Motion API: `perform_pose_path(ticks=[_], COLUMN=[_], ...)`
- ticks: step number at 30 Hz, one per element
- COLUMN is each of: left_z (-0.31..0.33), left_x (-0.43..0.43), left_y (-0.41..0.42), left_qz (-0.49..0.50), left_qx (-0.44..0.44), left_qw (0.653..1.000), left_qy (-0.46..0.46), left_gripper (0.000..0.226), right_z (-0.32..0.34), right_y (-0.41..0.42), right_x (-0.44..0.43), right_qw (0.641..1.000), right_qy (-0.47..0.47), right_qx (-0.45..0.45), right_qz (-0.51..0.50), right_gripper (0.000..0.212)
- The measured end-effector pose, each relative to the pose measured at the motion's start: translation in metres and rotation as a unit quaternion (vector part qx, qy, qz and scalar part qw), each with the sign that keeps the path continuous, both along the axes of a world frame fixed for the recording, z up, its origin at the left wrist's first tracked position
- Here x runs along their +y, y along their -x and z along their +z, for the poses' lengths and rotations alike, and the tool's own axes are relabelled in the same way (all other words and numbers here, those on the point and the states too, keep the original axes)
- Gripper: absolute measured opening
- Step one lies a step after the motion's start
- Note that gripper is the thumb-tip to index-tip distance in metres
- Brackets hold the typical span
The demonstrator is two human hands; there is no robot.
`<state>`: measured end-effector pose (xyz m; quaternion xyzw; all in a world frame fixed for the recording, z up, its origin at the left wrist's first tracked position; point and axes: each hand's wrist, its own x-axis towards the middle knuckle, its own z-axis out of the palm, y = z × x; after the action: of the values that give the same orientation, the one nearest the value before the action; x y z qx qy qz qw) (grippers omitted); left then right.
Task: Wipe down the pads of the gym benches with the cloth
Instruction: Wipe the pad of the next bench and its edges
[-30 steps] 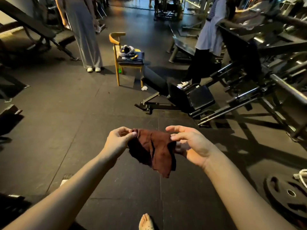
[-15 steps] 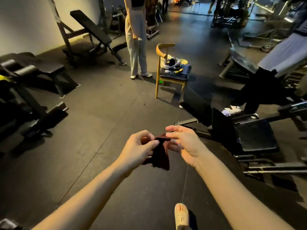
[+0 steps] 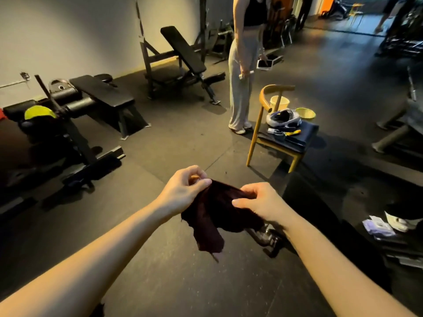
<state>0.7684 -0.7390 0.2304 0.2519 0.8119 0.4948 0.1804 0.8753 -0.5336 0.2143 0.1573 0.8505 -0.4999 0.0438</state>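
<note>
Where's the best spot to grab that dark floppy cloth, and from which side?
Probably by its top edge, coming from above. The cloth is limp and hangs in folds with a loose tail at the bottom, so the upper edge is the easiest part to catch. The left hand and right hand pinch it there, one at each end.

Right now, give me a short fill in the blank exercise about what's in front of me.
1. The left hand and right hand both hold a dark ____.
2. The standing person holds a flat ____ with a dark screen.
3. The pile of gear lies on the wooden ____.
Missing words: cloth; phone; chair.
</note>
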Motion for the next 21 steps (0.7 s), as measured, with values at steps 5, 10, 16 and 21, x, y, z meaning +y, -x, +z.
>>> perform_pose_path(ticks=[5,10,16,21], left_z=[-0.005,-0.021,-0.054,-0.069], left_x=[0.056,0.117,0.217,0.310], left_y=[0.101,0.239,0.382,0.460], left_qz=[-0.054,-0.148,-0.079,0.010], left_qx=[-0.018,-0.069,-0.080,-0.069], left_qw=[0.998,0.981,0.991,0.998], left_qy=[0.018,0.108,0.071,0.012], left_gripper=[0.034,0.030,0.011,0.022], right_z=[0.004,-0.011,-0.024,-0.024], right_y=[0.097,0.210,0.323,0.392], right_x=[0.111,0.203,0.296,0.371], right_qw=[1.000,1.000,0.998,0.982], right_qy=[-0.003,-0.003,-0.011,-0.007], right_qx=[0.003,0.000,0.015,0.051], right_qz=[0.014,0.023,-0.064,-0.180], right_gripper=[0.019,0.012,0.004,0.007])
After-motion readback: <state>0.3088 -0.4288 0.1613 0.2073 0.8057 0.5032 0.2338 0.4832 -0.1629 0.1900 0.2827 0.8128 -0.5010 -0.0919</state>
